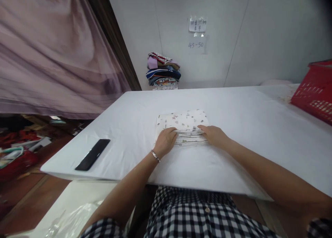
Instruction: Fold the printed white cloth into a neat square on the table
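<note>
A folded white cloth (183, 120) with small printed motifs lies on the white-covered table in front of me, its layered folds showing along the near edge. My left hand (166, 140) grips the near left corner, thumb and fingers closed about the layers. At the near right corner, my right hand (214, 135) pinches the same edge, with the thumb on the near side. Some fingertips of both hands are hidden by the cloth.
A black flat object (92, 155) lies on the table (129, 127) at left. A stack of folded fabrics (164, 72) stands by the back wall. At right is a red plastic basket (315, 89). A pinkish curtain (52, 47) hangs at left.
</note>
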The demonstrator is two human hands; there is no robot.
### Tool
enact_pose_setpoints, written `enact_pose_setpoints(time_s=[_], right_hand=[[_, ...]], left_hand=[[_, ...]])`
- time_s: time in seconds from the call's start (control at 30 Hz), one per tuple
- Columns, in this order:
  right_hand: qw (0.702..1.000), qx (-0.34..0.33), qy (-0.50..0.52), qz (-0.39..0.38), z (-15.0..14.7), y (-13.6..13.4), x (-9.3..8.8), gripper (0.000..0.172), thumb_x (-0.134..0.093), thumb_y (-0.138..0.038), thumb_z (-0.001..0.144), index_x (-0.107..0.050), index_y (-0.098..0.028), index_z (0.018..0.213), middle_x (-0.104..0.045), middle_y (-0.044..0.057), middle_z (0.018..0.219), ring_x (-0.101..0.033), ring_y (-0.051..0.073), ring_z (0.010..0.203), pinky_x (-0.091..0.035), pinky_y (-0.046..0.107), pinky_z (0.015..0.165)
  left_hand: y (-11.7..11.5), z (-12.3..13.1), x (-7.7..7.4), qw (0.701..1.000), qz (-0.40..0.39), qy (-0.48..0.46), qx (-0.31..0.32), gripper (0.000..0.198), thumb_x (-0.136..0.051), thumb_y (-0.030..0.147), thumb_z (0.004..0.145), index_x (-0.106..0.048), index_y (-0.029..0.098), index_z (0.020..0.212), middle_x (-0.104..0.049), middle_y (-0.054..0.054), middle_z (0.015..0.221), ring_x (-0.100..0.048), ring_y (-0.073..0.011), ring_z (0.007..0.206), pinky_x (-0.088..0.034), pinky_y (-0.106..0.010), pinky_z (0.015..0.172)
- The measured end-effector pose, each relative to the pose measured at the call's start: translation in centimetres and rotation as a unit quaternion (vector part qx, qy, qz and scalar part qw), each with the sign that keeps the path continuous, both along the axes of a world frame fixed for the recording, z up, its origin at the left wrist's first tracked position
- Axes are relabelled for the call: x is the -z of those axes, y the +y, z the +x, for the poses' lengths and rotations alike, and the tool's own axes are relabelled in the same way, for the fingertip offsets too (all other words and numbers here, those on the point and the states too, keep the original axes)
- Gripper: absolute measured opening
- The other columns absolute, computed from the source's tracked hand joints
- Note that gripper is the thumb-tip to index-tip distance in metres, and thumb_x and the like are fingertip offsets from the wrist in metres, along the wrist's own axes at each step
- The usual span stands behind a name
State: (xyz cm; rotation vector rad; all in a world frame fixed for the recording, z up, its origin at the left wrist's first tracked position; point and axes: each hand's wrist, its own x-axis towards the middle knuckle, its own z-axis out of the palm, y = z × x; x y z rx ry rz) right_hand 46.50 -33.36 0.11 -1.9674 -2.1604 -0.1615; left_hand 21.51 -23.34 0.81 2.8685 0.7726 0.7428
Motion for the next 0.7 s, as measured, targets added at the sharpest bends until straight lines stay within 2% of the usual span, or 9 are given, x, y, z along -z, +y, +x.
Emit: enact_pose_setpoints(time_s=[0.17,0.3,0.53,0.7], right_hand=[[0.997,-0.077,0.002,-0.018,-0.8,-0.5,-1.0,0.028,-0.041,-0.027,0.088,-0.053,-0.02,0.112,-0.065,0.007,0.092,-0.058,0.02,0.083,-0.039,0.031,0.072],[0.998,-0.068,0.009,-0.01,-1.1,-0.7,-1.2,0.035,-0.043,-0.035,0.087,-0.049,-0.02,0.118,-0.063,0.01,0.098,-0.057,0.022,0.088,-0.039,0.033,0.074],[0.999,-0.046,-0.023,-0.005,-1.6,-0.1,-1.2,0.025,-0.042,-0.025,0.088,-0.052,-0.019,0.11,-0.065,0.009,0.094,-0.058,0.022,0.084,-0.039,0.031,0.068],[0.999,-0.036,-0.015,0.033,-0.9,-0.5,-0.5,0.026,-0.038,-0.014,0.087,-0.056,-0.019,0.105,-0.065,0.007,0.097,-0.06,0.019,0.085,-0.04,0.028,0.067]], left_hand=[[-0.2,0.0,0.3,1.0,0.006,-0.031,0.0,0.021,-0.039,0.023,0.09,-0.057,0.017,0.083,-0.059,-0.008,0.109,-0.056,-0.0194,0.095,-0.045,-0.038,0.085],[-0.1,0.1,0.4,0.999,-0.013,-0.043,-0.008,0.021,-0.038,0.023,0.09,-0.056,0.017,0.081,-0.058,-0.008,0.111,-0.056,-0.0185,0.093,-0.045,-0.037,0.084],[0.2,0.3,0.0,0.995,-0.067,-0.075,-0.01,0.022,-0.039,0.023,0.09,-0.057,0.018,0.078,-0.059,-0.006,0.105,-0.058,-0.0159,0.087,-0.047,-0.033,0.079],[0.0,-0.1,0.4,0.999,-0.035,-0.041,0.001,0.022,-0.039,0.026,0.09,-0.058,0.018,0.08,-0.059,-0.006,0.107,-0.057,-0.0181,0.093,-0.046,-0.035,0.082]])
